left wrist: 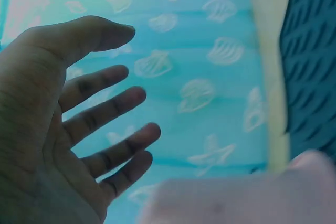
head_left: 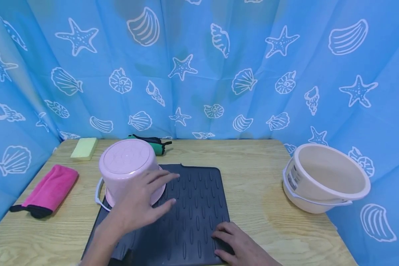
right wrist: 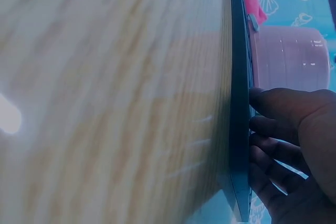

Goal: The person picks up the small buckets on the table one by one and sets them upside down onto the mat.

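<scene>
Left grip (left wrist: 55, 148), fingers apart; blue shell-print curtain (left wrist: 197, 66) behind; dark ridged mat (left wrist: 312, 72) right; blurred pinkish shape (left wrist: 236, 203) below.

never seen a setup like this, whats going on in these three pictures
There is no machine here, just a person's two bare hands. The big picture comes from a camera worn on the head; the other two come from cameras on the left and right wrists.

On the wooden table lies a black mat, with a pink bucket upside down at its far left. Around them are a pink cloth, a pale sponge, a green bundle and a cream bucket.

Neither hand grips anything: the left hand is open by the pink bucket, while the right hand touches the mat.
</scene>
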Available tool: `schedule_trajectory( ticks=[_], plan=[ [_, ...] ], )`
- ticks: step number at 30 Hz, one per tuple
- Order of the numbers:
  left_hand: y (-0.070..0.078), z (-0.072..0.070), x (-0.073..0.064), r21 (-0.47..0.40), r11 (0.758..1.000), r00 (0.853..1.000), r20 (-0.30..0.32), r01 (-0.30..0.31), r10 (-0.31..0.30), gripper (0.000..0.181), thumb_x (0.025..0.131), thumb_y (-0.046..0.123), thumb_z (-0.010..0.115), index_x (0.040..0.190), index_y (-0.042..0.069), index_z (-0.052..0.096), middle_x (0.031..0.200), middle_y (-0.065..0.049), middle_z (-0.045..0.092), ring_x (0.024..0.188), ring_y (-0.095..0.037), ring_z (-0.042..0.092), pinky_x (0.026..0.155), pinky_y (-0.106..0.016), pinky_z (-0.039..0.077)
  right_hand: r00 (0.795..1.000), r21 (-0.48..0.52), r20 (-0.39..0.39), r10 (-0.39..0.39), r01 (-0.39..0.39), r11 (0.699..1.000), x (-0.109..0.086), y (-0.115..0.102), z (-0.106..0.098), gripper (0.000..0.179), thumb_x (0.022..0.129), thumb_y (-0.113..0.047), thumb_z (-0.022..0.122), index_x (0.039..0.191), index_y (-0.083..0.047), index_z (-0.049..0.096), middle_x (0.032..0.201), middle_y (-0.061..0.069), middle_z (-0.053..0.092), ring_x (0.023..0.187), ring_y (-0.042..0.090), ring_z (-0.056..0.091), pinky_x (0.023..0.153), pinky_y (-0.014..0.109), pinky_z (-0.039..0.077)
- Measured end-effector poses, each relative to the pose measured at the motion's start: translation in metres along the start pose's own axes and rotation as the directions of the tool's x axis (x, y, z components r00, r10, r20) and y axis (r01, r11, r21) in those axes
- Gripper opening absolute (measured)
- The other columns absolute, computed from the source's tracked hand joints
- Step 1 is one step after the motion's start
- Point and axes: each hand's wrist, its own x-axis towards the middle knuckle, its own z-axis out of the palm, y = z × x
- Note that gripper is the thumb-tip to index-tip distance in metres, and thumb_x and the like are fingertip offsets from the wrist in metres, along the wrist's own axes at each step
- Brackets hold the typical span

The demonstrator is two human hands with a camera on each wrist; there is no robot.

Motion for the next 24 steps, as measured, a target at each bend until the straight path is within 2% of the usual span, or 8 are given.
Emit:
schedule_trajectory(
  ticks=[4, 10, 13, 17, 19, 24],
  plan=[
    [0.005, 0.028, -0.014, -0.087, 0.994, 0.995, 0.086, 0.061, -0.054, 0.05, 0.086, 0.039, 0.077, 0.133, 0.03, 0.064, 0.132, 0.012, 0.059, 0.12, -0.013, 0.055, 0.099, -0.044, 0.047, 1.0, 0.001, 0.008, 0.015, -0.015, 1.0, 0.0, 0.0, -0.001, 0.03, 0.097, -0.032, 0.067, 0.121, -0.013, 0.069, 0.117, -0.005, 0.056, 0.104, 0.01, 0.054, 0.084, 0.03, 0.052],
    [0.006, 0.058, -0.032, -0.15, 0.979, 0.972, 0.206, 0.142, -0.109, 0.041, 0.088, 0.039, 0.075, 0.128, 0.034, 0.065, 0.128, 0.015, 0.058, 0.118, -0.011, 0.055, 0.1, -0.043, 0.047, 0.999, 0.01, 0.02, 0.039, -0.039, 0.999, -0.001, -0.001, -0.002, 0.031, 0.098, -0.033, 0.066, 0.123, -0.014, 0.068, 0.119, -0.005, 0.056, 0.105, 0.01, 0.053, 0.085, 0.03, 0.052],
    [0.006, 0.068, -0.039, -0.184, 0.97, 0.959, 0.264, 0.158, -0.106, 0.039, 0.09, 0.038, 0.073, 0.128, 0.031, 0.066, 0.128, 0.013, 0.059, 0.116, -0.012, 0.056, 0.098, -0.044, 0.048, 0.998, 0.024, 0.031, 0.059, -0.06, 0.998, -0.001, -0.003, -0.002, 0.031, 0.099, -0.034, 0.065, 0.123, -0.015, 0.068, 0.121, -0.007, 0.055, 0.107, 0.009, 0.053, 0.086, 0.029, 0.051],
    [0.006, 0.081, -0.047, -0.209, 0.962, 0.945, 0.309, 0.174, -0.104, 0.037, 0.091, 0.037, 0.073, 0.126, 0.027, 0.068, 0.125, 0.012, 0.061, 0.112, -0.013, 0.057, 0.094, -0.046, 0.05, 0.995, 0.028, 0.053, 0.081, -0.083, 0.996, -0.002, -0.004, -0.004, 0.032, 0.1, -0.037, 0.062, 0.124, -0.017, 0.067, 0.122, -0.008, 0.054, 0.108, 0.008, 0.052, 0.087, 0.029, 0.051],
    [0.007, 0.086, -0.051, -0.218, 0.958, 0.939, 0.326, 0.185, -0.107, 0.035, 0.09, 0.037, 0.073, 0.124, 0.026, 0.069, 0.122, 0.011, 0.061, 0.11, -0.013, 0.057, 0.093, -0.047, 0.05, 0.994, 0.026, 0.061, 0.087, -0.089, 0.996, -0.002, -0.005, -0.005, 0.033, 0.1, -0.038, 0.062, 0.125, -0.017, 0.067, 0.123, -0.008, 0.054, 0.109, 0.009, 0.052, 0.088, 0.03, 0.051],
    [0.006, 0.094, -0.055, -0.215, 0.948, 0.91, 0.392, 0.233, -0.134, 0.035, 0.091, 0.041, 0.071, 0.124, 0.03, 0.069, 0.121, 0.01, 0.06, 0.11, -0.015, 0.056, 0.093, -0.052, 0.048, 0.993, 0.028, 0.07, 0.097, -0.099, 0.995, -0.002, -0.006, -0.005, 0.034, 0.1, -0.039, 0.06, 0.126, -0.018, 0.067, 0.123, -0.008, 0.054, 0.109, 0.008, 0.052, 0.088, 0.03, 0.051]
  ],
)
